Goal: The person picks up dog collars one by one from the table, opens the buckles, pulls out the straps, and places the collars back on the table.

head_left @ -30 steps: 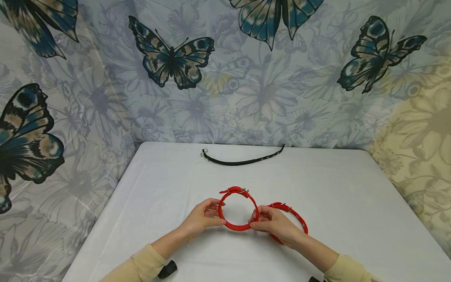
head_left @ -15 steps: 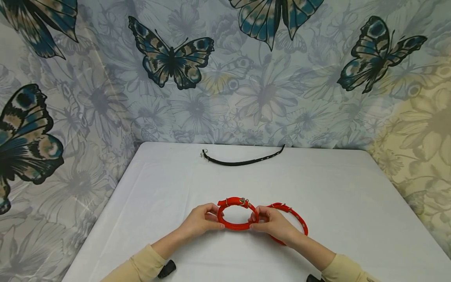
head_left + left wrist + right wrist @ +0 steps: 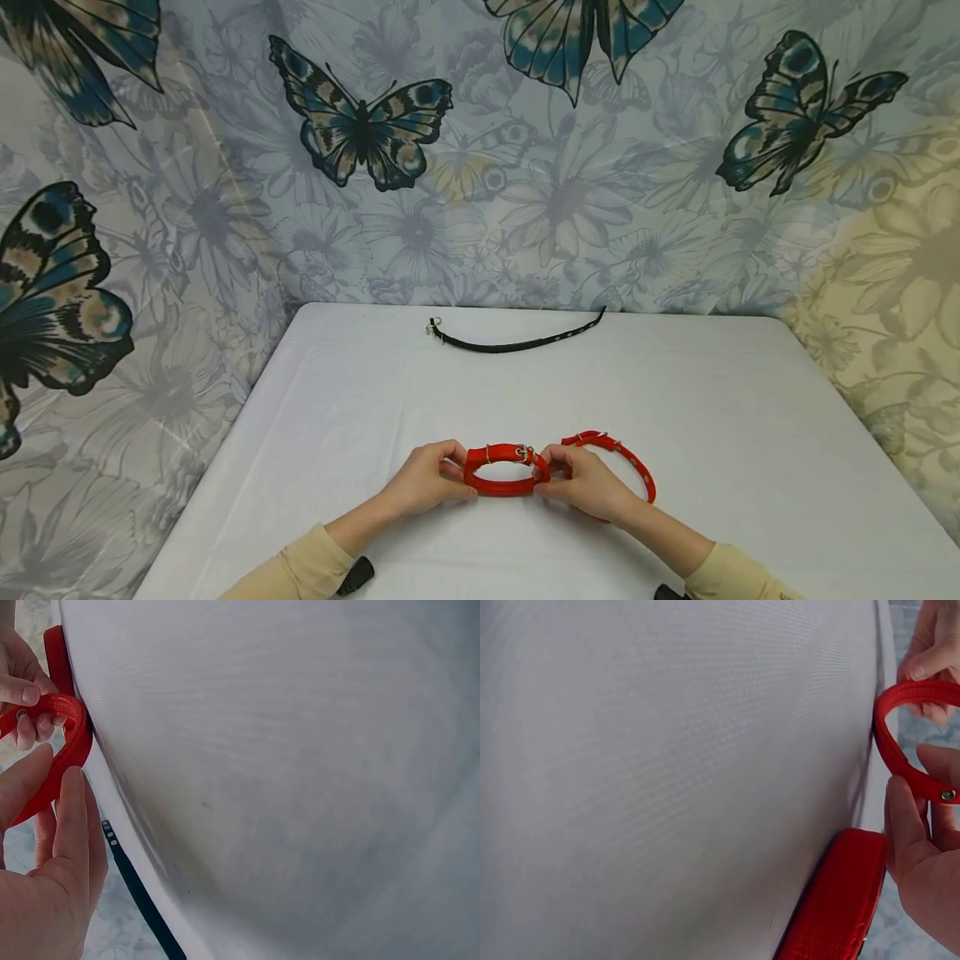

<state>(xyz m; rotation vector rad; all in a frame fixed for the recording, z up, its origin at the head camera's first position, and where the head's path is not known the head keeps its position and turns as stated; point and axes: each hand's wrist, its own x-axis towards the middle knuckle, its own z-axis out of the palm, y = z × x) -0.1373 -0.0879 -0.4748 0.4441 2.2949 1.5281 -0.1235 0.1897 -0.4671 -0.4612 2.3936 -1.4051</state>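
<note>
A red collar (image 3: pixel 504 488), buckled into a loop with a metal buckle and ring on its far side, is between my two hands. My left hand (image 3: pixel 423 479) pinches its left side between thumb and fingers. Its right side is pinched the same way by my right hand (image 3: pixel 585 479). In the left wrist view the loop (image 3: pixel 71 742) appears to touch the white cloth or lie just over it. A second red collar (image 3: pixel 630 458), also looped and with metal eyelets, lies beyond my right hand, which hides part of it.
Near the back edge of the white-covered table (image 3: pixel 337 367) lies a black collar (image 3: pixel 502 347), unbuckled and stretched out in a shallow curve. A butterfly-patterned cloth (image 3: pixel 420 233) hangs behind the table. Small black objects (image 3: pixel 356 575) show beside each sleeve.
The held red collar has tipped from facing me almost upright to lying nearly flat, its buckle side coming down. Both hands keep their pinch and have lowered slightly.
</note>
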